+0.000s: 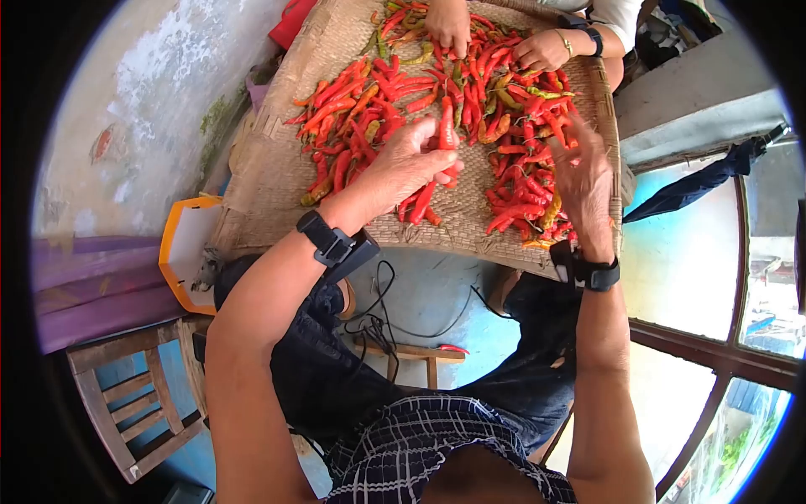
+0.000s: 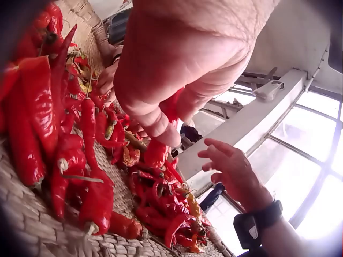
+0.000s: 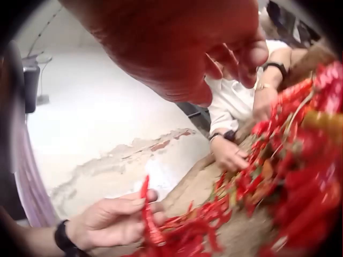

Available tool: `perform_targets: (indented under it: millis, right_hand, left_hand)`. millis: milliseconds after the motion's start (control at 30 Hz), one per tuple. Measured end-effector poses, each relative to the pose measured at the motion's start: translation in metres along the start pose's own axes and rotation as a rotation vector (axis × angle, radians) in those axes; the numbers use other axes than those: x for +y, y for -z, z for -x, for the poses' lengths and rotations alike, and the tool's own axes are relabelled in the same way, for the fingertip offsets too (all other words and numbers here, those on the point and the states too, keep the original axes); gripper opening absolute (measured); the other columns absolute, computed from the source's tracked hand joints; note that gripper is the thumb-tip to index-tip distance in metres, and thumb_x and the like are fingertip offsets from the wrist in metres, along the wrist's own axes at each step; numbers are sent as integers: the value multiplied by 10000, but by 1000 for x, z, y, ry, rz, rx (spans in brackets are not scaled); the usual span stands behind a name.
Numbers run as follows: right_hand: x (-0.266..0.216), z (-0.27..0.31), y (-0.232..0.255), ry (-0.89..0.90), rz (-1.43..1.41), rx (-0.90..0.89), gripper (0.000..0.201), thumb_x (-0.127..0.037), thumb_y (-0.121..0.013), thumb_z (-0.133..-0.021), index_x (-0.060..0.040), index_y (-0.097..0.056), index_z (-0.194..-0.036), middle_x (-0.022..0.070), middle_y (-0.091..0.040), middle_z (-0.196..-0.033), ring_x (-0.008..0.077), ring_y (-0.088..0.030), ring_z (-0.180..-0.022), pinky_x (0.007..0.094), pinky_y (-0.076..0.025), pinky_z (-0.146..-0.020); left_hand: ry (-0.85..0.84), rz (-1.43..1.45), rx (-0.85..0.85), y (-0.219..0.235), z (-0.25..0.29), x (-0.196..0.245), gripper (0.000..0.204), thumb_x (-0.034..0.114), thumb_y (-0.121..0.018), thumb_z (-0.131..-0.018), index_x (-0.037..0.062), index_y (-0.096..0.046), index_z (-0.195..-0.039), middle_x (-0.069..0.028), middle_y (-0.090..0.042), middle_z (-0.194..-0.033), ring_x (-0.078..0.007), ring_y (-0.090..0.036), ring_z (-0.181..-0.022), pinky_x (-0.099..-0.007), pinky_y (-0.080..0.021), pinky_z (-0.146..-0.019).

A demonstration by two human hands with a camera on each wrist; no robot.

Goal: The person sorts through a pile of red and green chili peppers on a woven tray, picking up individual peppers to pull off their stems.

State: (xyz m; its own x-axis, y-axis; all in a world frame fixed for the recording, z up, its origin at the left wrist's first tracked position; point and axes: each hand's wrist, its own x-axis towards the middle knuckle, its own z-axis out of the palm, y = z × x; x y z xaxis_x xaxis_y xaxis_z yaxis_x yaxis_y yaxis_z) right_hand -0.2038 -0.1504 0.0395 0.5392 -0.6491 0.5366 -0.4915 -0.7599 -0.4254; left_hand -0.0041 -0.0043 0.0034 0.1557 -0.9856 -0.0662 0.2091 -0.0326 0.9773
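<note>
A woven tray [image 1: 269, 168] rests across my knees, covered with a heap of red chilies [image 1: 369, 109]. My left hand [image 1: 437, 151] pinches one long red chili [image 1: 447, 126] upright above the tray's middle; the right wrist view shows that left hand [image 3: 115, 219] with the same chili [image 3: 146, 211] between thumb and fingers. My right hand [image 1: 583, 172] hovers over the chilies at the tray's right side with relaxed fingers and holds nothing. In the left wrist view that right hand [image 2: 228, 166] is empty, apart from the left hand.
Another person's two hands [image 1: 449, 29] [image 1: 541, 50] sort chilies at the tray's far edge. An orange-rimmed box [image 1: 189, 252] sits left of the tray, a wooden stool [image 1: 126, 395] lower left. A black cable [image 1: 378, 319] and one stray chili [image 1: 452, 348] lie below the tray.
</note>
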Motion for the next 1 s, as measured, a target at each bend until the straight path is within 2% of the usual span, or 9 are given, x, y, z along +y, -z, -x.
perform_targets:
  millis: [67, 233, 367, 567, 633, 667, 733, 933, 1000]
  right_hand:
    - [-28, 15, -5, -194, -404, -421, 379, -230, -633, -873, 15, -566, -1154, 143, -647, -844, 188, -617, -733, 319, -499, -658]
    - [-58, 28, -24, -219, -500, -673, 273, -184, -629, -868, 18, -603, -1050, 126, -647, -802, 194, -617, -740, 332, -493, -675]
    - [-31, 16, -21, -379, -618, -655, 243, -240, -566, -915, -2, -616, -929, 86, -648, -782, 130, -559, -615, 259, -445, -563]
    - [4, -5, -15, -782, -1339, -62, 280, -305, -544, -924, -39, -594, -995, 53, -639, -852, 75, -548, -679, 200, -438, -567]
    - [-8, 6, -28, -608, -970, -289, 280, -288, -533, -931, -28, -595, -1017, 81, -654, -942, 93, -559, -700, 221, -457, -589]
    - [-11, 12, -37, -496, -626, -506, 275, -252, -527, -928, -11, -586, -1046, 135, -641, -992, 178, -595, -796, 300, -485, -673]
    - [-11, 32, -75, 252, -275, -402, 271, -197, -545, -895, -4, -573, -1082, 191, -599, -1048, 289, -586, -919, 384, -475, -789]
    - [-16, 44, -93, 366, 58, -531, 249, -77, -557, -821, 1, -570, -1057, 220, -556, -1103, 402, -542, -975, 425, -451, -872]
    - [-15, 39, -87, 365, 3, -516, 236, -53, -552, -817, 0, -575, -1046, 223, -566, -1077, 402, -548, -960, 426, -454, -865]
  left_hand:
    - [-32, -77, -14, -2, 0, 1, 97, 144, -585, -889, 84, -510, -899, 1, -544, -942, -63, -552, -832, -216, -477, -707]
    - [-79, -44, -76, -6, -1, -1, 140, 161, -594, -887, 56, -545, -967, 13, -569, -856, -48, -537, -771, -190, -451, -663]
    - [35, -290, -28, 3, 4, 15, 240, 197, -610, -877, 26, -559, -1037, -5, -581, -863, -53, -543, -790, -198, -452, -686]
    - [-83, -1076, -244, 18, 15, 6, 457, 198, -667, -743, 81, -543, -1167, -170, -558, -1110, -363, -518, -1039, -434, -417, -910]
    - [-207, -1378, -280, 15, 24, -5, 455, 213, -664, -748, 113, -546, -1176, -158, -553, -1123, -360, -493, -1087, -440, -402, -933]
    - [-73, -1375, -340, 10, 24, -2, 418, 191, -639, -750, 138, -567, -1159, -152, -563, -1076, -356, -495, -1072, -434, -422, -907]
    - [-65, -1411, -369, 5, 21, -7, 389, 167, -622, -745, 136, -585, -1131, -152, -564, -1049, -346, -501, -1053, -429, -434, -885]
    - [-298, -1438, -249, 5, 26, -25, 122, 88, -586, -721, 84, -620, -838, -127, -558, -921, -311, -538, -974, -414, -462, -787]
    - [-150, -1388, -304, 4, 20, -14, 101, 98, -592, -727, 81, -618, -823, -126, -557, -907, -315, -551, -933, -416, -460, -779]
